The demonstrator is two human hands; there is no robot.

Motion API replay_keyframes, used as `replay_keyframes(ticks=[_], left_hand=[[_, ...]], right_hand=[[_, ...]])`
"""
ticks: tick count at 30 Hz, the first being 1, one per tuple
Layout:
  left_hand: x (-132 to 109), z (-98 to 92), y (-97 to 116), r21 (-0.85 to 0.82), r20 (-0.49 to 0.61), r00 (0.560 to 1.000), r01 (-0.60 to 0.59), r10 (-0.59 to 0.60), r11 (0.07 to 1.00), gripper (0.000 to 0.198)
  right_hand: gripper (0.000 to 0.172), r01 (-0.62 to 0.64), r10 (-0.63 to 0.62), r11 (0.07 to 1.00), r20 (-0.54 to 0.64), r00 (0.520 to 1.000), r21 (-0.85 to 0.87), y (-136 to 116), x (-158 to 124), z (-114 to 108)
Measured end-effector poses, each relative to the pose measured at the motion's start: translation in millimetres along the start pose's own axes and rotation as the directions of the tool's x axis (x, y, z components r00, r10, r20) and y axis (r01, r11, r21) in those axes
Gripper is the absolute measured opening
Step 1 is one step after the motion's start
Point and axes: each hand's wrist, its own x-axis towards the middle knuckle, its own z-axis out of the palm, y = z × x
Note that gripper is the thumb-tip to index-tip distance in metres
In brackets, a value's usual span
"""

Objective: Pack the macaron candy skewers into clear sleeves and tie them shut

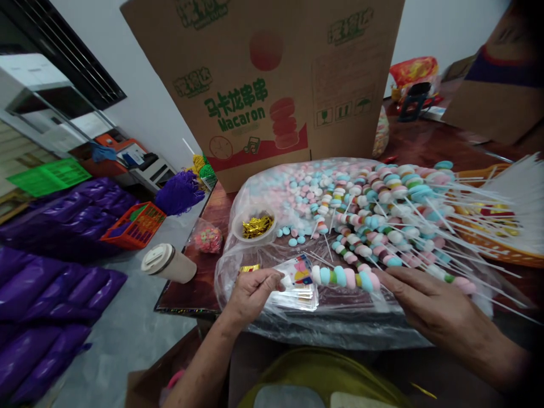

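Two hands are seen at the near edge of the surface (187,289). The left hand (255,292) is closed in a pinch on the top clear printed plastic sleeve (300,275) of a small stack lying on the clear plastic sheet (238,226). The right hand (433,303) is laid flat and mostly open, its fingertips resting on the stick end of a pastel marshmallow skewer (346,277), whose tip is met by the sleeve's mouth. As judged, this skewer is not yet sleeved. Farther right, a large heap of bare skewers (391,209) is left; loose pastel sweets (297,192) lie beyond. A small cup of gold twist ties (256,225) is set at the left, a tall "Macaron" cardboard box (263,85) behind.
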Motion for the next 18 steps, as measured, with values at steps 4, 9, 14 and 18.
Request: replay_keyframes(ticks=[4,9,14,18], left_hand=[[2,1.3,7,-0.027,0.069,0.997,-0.025,0.026,0.999,0.035],[3,8.0,5,-0.139,0.01,0.999,0.052,-0.051,0.989,0.04],[3,8.6,2,-0.077,0.015,0.996,0.09,-0.089,0.993,0.038],[6,7.9,8,0.124,0.163,0.987,-0.024,0.004,0.992,0.037]], right_hand=[[0.037,-0.043,0.042,0.999,-0.109,0.993,-0.008,1,0,-2],[0.038,-0.04,0.044,0.998,-0.091,0.995,0.049,-8,1,9],[0.039,0.058,-0.058,0.998,-0.055,0.997,-0.001,-3,-9,11],[0.04,0.184,-0.184,0.981,0.008,0.983,-0.06,6,-1,-2]])
